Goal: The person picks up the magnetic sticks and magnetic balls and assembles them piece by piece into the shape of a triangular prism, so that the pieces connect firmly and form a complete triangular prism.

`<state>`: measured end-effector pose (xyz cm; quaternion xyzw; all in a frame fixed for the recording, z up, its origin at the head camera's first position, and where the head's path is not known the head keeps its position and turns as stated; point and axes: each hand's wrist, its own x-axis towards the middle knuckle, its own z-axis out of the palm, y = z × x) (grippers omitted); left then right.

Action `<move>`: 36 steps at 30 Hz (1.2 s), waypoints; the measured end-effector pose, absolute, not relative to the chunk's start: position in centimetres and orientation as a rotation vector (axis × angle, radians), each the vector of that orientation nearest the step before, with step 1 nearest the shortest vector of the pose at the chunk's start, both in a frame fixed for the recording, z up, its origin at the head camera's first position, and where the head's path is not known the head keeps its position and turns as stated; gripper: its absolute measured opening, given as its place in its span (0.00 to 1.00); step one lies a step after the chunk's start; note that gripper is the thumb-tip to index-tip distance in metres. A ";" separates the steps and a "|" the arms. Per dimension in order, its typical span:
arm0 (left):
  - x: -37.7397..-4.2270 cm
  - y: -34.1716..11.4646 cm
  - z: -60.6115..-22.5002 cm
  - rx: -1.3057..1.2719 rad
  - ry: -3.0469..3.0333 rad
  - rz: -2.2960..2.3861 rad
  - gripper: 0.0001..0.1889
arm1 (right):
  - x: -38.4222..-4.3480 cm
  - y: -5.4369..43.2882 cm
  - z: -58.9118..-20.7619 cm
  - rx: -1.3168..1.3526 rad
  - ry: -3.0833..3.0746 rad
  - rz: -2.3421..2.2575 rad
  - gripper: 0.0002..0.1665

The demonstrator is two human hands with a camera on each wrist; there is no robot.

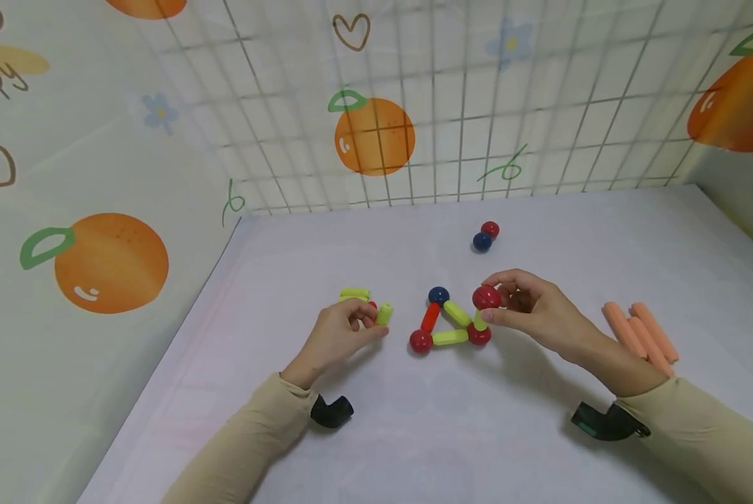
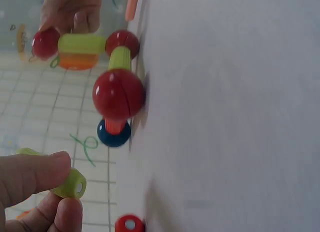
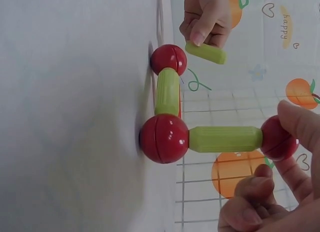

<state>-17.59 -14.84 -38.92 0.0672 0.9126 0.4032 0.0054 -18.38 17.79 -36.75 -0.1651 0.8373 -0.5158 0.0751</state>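
My left hand point(image 1: 335, 337) pinches a yellow-green ribbed rod point(image 1: 384, 314) between thumb and fingers, left of a triangle of balls and rods. The triangle has a blue ball point(image 1: 438, 295) at the back and two red balls in front, left point(image 1: 421, 341) and right point(image 1: 479, 336). A red rod point(image 1: 430, 318) and two yellow-green rods join them. From the right front ball another yellow-green rod point(image 3: 225, 139) stands upright, topped by a red ball point(image 1: 486, 297). My right hand point(image 1: 543, 315) holds that top ball with thumb and fingertips.
Behind the triangle lie a loose blue ball point(image 1: 482, 242) and a red ball point(image 1: 490, 229). Several orange rods point(image 1: 625, 330) lie at the right, near my right forearm. Yellow-green rods point(image 1: 354, 292) and a red piece point(image 2: 130, 224) lie by my left hand. A grid panel point(image 1: 439, 161) rises along the back edge.
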 end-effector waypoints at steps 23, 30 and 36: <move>-17.4 -10.0 -39.5 0.589 2.809 1.316 0.08 | -18.2 17.9 -36.7 -0.499 2.528 -1.540 0.29; -17.4 -10.4 -39.9 0.694 2.842 1.291 0.07 | -18.3 17.8 -36.5 -0.488 2.515 -1.546 0.28; -17.3 -10.6 -40.1 0.765 2.856 1.287 0.08 | -18.3 17.8 -36.6 -0.490 2.515 -1.540 0.28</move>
